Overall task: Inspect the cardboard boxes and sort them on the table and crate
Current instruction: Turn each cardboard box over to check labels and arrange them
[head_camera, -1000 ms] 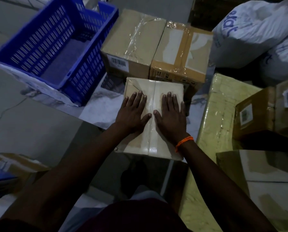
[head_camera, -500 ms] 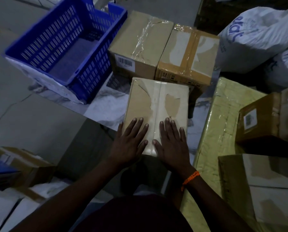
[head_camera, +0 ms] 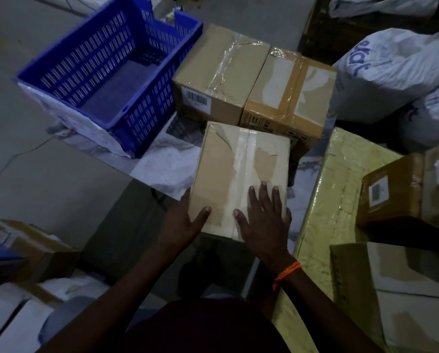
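A taped cardboard box (head_camera: 228,169) with a torn top layer lies on the white marbled table (head_camera: 162,171), its near end over the table's edge. My left hand (head_camera: 185,220) clasps its near left edge, thumb on top and fingers down the side. My right hand (head_camera: 264,220), with an orange wrist thread, lies flat on the near right of the top. An empty blue slotted crate (head_camera: 147,105) stands at the table's far left. Behind the taped box stand a barcode-labelled box (head_camera: 221,72) and a brown-taped box (head_camera: 289,93), side by side.
A long yellow wrapped package (head_camera: 340,189) lies right of the box, with a labelled brown box (head_camera: 391,192) on it. White sacks (head_camera: 391,72) sit at the far right. Another carton (head_camera: 404,289) is near right; cartons (head_camera: 29,245) are on the floor at left.
Both hands have slid back along the box top toward its near end. My left hand has gone from flat on top to clasping the left edge.
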The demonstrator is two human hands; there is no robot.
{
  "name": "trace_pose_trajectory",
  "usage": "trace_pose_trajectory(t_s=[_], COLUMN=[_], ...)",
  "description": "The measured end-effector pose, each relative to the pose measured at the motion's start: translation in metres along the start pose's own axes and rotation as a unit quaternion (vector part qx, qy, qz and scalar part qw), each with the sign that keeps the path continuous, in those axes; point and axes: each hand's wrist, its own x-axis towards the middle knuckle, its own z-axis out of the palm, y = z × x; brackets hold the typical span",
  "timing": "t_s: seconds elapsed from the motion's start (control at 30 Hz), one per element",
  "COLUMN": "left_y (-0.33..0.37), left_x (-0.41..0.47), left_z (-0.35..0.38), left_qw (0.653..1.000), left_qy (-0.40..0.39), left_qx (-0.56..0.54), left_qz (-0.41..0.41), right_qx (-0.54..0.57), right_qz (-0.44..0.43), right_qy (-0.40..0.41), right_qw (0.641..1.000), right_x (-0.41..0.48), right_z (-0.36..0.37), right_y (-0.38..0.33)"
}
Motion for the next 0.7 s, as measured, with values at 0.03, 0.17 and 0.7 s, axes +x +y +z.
trace_pose_trajectory(t_s=[0.03, 0.17, 0.7], left_y=[0.001, 0.014, 0.075], left_x=[-0.001, 0.001, -0.030], left_z=[-0.004, -0.028, -0.055], left_qw=[1.000, 1.000, 0.975], left_qy=[-0.003, 0.009, 0.062], left_qx=[-0.007, 0.011, 0.067], left_qz=[0.004, 0.004, 0.204], right_qx=[0.015, 0.052, 0.273], right_qz=[0.004, -0.016, 0.005], right_qy=[-0.012, -0.028, 0.037], right_qw=[1.000, 0.998, 0.961], right_x=[0.003, 0.007, 0.001], right_z=[-0.003, -0.009, 0.004], right_y=[-0.002, -0.012, -0.012])
